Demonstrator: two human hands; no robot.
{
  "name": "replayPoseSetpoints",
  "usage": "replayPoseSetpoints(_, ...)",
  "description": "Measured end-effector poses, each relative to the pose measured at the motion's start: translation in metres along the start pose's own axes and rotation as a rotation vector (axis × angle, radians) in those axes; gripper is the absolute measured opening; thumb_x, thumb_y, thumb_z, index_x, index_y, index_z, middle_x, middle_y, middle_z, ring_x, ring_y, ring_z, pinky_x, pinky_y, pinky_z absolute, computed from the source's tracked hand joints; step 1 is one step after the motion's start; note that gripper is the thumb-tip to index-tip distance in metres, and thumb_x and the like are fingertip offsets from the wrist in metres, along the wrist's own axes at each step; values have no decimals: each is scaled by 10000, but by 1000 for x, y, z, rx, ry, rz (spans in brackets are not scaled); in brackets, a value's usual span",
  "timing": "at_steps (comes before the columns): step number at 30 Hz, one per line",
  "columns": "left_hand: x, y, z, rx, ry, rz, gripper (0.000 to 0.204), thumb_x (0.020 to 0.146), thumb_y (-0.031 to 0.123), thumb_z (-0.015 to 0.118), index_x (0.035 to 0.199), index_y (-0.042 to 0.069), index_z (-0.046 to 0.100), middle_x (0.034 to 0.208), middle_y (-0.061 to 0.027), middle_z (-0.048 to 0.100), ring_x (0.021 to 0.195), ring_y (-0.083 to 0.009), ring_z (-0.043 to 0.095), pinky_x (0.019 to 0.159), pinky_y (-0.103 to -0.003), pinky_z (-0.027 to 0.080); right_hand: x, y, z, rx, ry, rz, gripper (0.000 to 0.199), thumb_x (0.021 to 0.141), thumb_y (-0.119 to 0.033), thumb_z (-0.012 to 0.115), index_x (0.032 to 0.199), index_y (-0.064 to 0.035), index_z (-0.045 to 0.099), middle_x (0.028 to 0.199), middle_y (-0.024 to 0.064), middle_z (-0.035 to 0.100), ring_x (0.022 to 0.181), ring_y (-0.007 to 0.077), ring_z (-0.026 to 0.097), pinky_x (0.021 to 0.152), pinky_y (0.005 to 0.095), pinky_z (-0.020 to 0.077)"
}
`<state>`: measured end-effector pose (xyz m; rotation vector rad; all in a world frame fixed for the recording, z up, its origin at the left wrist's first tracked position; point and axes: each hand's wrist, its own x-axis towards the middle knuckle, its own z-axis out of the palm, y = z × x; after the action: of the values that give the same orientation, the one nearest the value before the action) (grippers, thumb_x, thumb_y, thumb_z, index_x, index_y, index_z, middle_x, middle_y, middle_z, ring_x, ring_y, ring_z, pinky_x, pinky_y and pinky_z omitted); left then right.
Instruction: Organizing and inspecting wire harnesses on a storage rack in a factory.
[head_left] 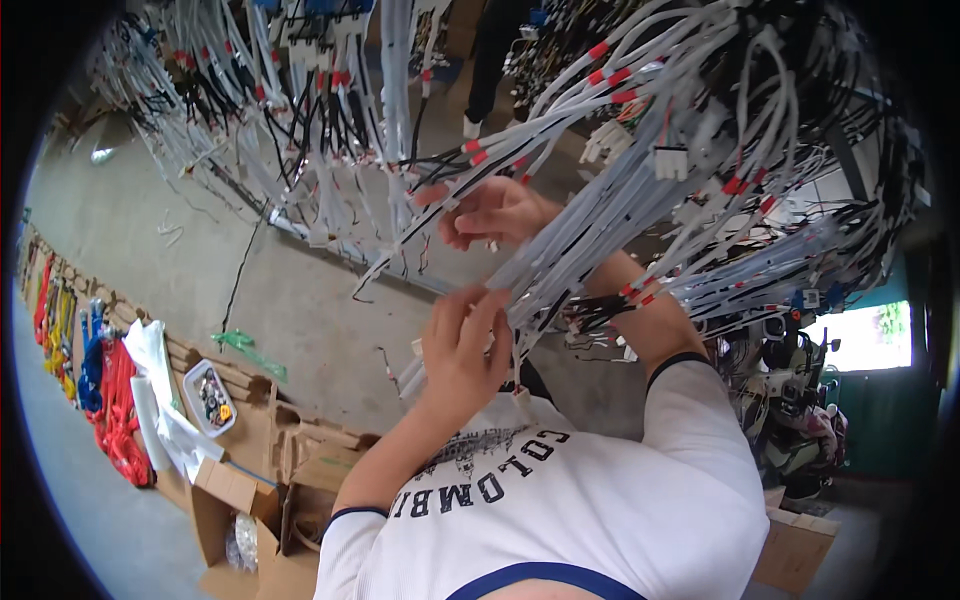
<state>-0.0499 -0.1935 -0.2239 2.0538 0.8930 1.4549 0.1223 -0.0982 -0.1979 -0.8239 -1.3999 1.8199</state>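
A thick bundle of white-sleeved wires [590, 215] with red tape marks and white plug connectors [668, 160] hangs slanting across the middle of the view. My left hand [462, 345] is closed around the lower end of this bundle, fingers wrapped over the sleeves. Higher up, my right hand [497, 212] pinches thin black and white wires of the same bundle between its fingertips. My right forearm [650, 320] passes under the hanging strands, and black loose wire ends [600, 312] stick out beside it.
More wire harnesses [300, 110] hang across the top. Cardboard boxes [245, 490], a small tray of parts [210, 396] and red, blue and yellow cable coils [110, 400] line the left. Another person's legs [490, 70] stand at top; parked motorbikes [790, 410] at right.
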Motion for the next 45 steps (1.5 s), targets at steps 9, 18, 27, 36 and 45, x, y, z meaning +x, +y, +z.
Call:
replayPoseSetpoints(9,10,16,18,-35,-190,-185,278,773,101,709,1002,8,581,848,-138,614,743,-298,605,643,-373,484,4,-3,-4,101,208,-14,373,903,-171,611,1256,-66,549,913,41,644,821,108,607,770,261,492)
replayPoseSetpoints(18,5,-15,-17,-802,-510,-627,149,866,86,638,923,-31,566,733,-44,589,676,-98,584,583,-240,429,3,3,-16,102,142,98,306,875,-217,655,1104,-36,562,861,85,656,790,164,642,774,315,517)
replayPoseSetpoints(27,9,-74,-82,-499,-831,-492,165,853,95,657,975,-7,610,840,-15,628,813,-89,571,746,-260,443,6,-9,-5,-18,125,156,181,882,-168,635,970,-73,509,732,71,641,638,139,618,595,255,482)
replayPoseSetpoints(36,-11,-69,-115,-771,-826,-503,150,788,38,656,930,-1,622,955,-42,607,844,-111,514,821,-270,408,8,-6,12,2,58,209,205,887,-234,621,931,-67,512,698,49,607,564,92,559,501,217,418)
replayPoseSetpoints(45,-18,-62,-147,210,-129,-225,447,559,-97,508,969,50,610,1327,-139,439,1235,-355,388,1026,-435,323,3,-14,8,-17,-117,322,277,915,-208,551,1119,-21,558,735,120,642,488,91,491,444,199,353)
